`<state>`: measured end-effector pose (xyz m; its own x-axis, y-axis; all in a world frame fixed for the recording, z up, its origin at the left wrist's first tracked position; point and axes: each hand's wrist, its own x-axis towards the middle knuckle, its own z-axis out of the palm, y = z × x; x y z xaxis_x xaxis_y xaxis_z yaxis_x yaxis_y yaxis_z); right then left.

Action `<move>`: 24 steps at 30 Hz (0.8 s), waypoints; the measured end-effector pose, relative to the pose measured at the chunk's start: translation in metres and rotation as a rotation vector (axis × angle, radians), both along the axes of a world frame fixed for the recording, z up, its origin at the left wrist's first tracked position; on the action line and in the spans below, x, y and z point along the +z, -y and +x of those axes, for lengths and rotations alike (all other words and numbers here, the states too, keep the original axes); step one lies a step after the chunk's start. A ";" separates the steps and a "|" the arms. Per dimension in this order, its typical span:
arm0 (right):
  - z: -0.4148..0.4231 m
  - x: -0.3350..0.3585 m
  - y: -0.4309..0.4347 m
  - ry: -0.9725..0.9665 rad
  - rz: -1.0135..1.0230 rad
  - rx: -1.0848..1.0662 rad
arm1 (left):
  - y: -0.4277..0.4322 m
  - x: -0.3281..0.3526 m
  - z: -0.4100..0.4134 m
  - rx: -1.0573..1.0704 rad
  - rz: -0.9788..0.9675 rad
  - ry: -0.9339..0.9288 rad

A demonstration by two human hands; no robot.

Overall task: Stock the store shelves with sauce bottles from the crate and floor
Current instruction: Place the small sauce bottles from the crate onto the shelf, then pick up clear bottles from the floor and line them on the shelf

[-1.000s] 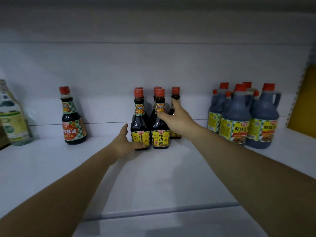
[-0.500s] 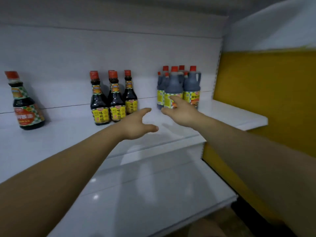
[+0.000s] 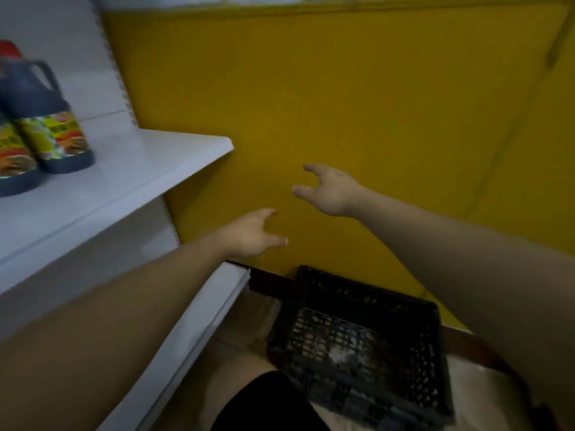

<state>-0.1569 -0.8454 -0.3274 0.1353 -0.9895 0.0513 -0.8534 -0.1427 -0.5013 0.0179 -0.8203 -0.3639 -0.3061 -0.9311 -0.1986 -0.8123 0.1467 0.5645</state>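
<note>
left hand (image 3: 249,236) spread, empty | right hand (image 3: 331,191) spread, empty | crate (image 3: 357,343) below, contents blurred

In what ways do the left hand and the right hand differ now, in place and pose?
The right hand is higher in the view than the left hand. The left hand is nearer to the white shelf than the right hand. The left hand points rightward; the right hand points leftward. Both are open and hold nothing.
</note>
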 end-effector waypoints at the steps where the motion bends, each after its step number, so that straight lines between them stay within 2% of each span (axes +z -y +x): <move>1: -0.021 -0.006 0.000 -0.017 0.023 -0.039 | 0.006 -0.010 -0.019 -0.036 0.037 -0.003; 5: -0.078 -0.026 0.003 -0.090 0.086 -0.124 | 0.021 -0.038 -0.068 -0.118 0.131 0.011; 9: -0.074 -0.024 0.027 -0.131 0.052 -0.085 | 0.026 -0.033 -0.060 -0.092 0.112 0.025; 16: 0.044 0.034 0.053 -0.038 -0.114 0.235 | 0.003 0.034 0.039 0.162 -0.106 0.150; 20: 0.122 0.065 0.040 0.036 -0.194 0.427 | -0.039 0.068 0.104 0.337 -0.201 0.269; 24: 0.201 0.089 0.008 0.057 -0.296 0.602 | -0.101 0.091 0.165 0.551 -0.209 0.344</move>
<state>0.0437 -0.8535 -0.2389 0.6479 -0.6854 0.3323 -0.5552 -0.7237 -0.4100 0.1828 -0.7193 -0.2733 0.2724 -0.9622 0.0017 -0.9277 -0.2622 0.2657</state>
